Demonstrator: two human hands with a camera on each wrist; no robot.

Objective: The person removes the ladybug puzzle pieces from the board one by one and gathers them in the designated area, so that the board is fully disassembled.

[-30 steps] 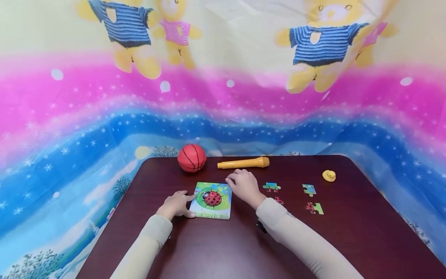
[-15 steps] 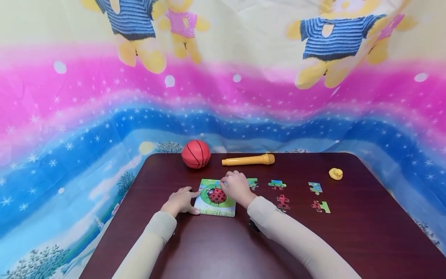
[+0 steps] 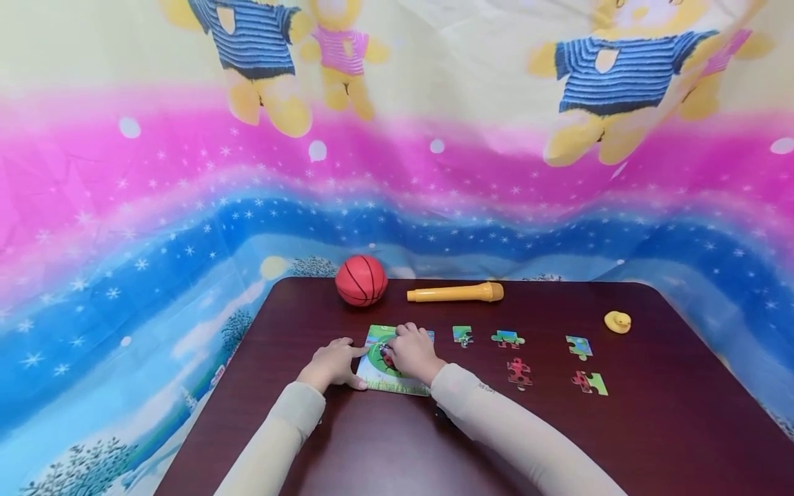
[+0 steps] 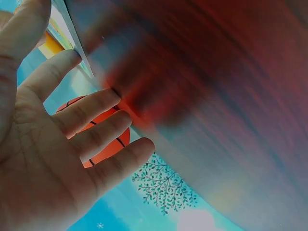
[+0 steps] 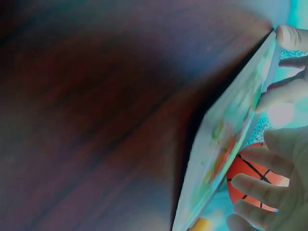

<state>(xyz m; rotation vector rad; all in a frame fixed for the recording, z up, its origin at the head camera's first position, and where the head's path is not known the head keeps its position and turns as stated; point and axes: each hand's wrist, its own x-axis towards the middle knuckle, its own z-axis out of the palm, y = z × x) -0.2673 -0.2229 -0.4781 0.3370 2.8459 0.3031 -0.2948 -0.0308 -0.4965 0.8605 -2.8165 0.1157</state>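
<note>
A square ladybug puzzle board (image 3: 397,386) lies on the dark table, its right part covered in the head view. My left hand (image 3: 333,364) rests at its left edge, thumb and index finger touching it. In the left wrist view those fingers (image 4: 91,110) are straight and spread. My right hand (image 3: 414,353) is over the board, fingertips bent down near the ladybug's head. It seems to pinch a puzzle piece there, mostly hidden by the fingers. The right wrist view shows the board (image 5: 226,139) edge-on, with my right hand (image 5: 279,187) beside it.
Loose puzzle pieces lie right of the board, among them a green one (image 3: 462,335), a red one (image 3: 520,373) and a red-green one (image 3: 589,382). Behind are a red toy basketball (image 3: 361,281) and a yellow toy microphone (image 3: 455,293). A yellow duck (image 3: 617,322) sits far right.
My right hand has moved left from the board's upper right corner to over the ladybug, uncovering a green piece and a red piece. My left hand stays at the board's left edge.
</note>
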